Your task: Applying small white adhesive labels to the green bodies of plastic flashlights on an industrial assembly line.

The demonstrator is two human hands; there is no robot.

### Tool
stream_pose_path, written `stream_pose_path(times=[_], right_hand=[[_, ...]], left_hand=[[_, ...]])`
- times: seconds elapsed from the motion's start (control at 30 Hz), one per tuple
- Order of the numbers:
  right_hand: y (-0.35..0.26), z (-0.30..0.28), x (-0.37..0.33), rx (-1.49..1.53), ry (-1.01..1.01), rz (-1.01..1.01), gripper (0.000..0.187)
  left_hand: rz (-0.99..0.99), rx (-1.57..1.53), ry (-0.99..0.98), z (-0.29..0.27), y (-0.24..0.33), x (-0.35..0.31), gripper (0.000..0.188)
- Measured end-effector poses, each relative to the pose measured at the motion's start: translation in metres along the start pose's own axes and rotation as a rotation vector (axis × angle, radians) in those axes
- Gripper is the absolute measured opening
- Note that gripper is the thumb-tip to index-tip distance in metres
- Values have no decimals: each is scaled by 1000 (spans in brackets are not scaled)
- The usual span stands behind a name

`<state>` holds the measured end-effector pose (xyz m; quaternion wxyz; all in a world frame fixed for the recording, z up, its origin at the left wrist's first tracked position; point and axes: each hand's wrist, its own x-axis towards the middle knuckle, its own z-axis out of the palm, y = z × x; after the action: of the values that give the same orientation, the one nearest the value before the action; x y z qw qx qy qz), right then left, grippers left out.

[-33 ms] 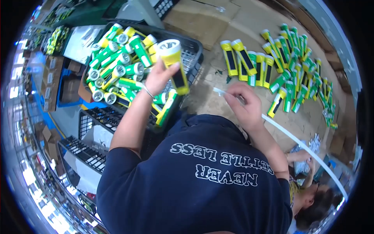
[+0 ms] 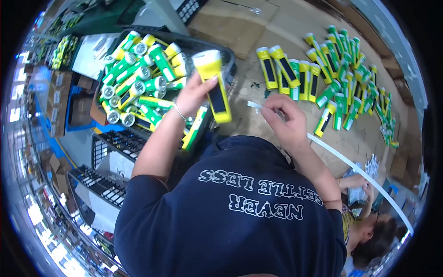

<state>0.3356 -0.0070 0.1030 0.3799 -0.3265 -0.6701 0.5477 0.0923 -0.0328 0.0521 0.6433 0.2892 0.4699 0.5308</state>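
Note:
My left hand [image 2: 193, 94] is closed around a yellow flashlight [image 2: 213, 87] with a white head and a dark panel along its handle. It is held head up and slightly tilted, above the near right edge of the black crate [image 2: 229, 54]. My right hand [image 2: 287, 119] pinches the end of a narrow white strip [image 2: 360, 173] between thumb and fingers. A short tip sticks out toward the flashlight, apart from it. The rest of the strip runs behind the wrist to the lower right. Green and yellow flashlights [image 2: 138, 74] fill the crate beside my left hand.
Several flashlights [image 2: 286, 74] lie in a row on the cardboard-covered table [image 2: 247, 32], with a larger spread [image 2: 346, 83] further right. At the lower right, another person's hands [image 2: 355, 182] hold a silvery bundle. Black plastic racks [image 2: 99, 180] stand at the left.
The flashlight in my left hand has come slightly right and down, its dark panel turned more into view. My right hand has shifted a little left with the strip.

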Motion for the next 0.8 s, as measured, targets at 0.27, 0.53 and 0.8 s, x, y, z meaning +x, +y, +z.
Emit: stream_pose_path(times=[0.27,0.53,0.8], right_hand=[[11,-17,-18,261,138,266,10],[11,-23,-24,288,159,251,12],[15,-20,-25,348,183,259,10]], left_hand=[[-462,-515,-239,64,-33,7,43],[-277,-223,-305,100,-19,0,42],[-76,-12,-363,107,-22,-11,45]])
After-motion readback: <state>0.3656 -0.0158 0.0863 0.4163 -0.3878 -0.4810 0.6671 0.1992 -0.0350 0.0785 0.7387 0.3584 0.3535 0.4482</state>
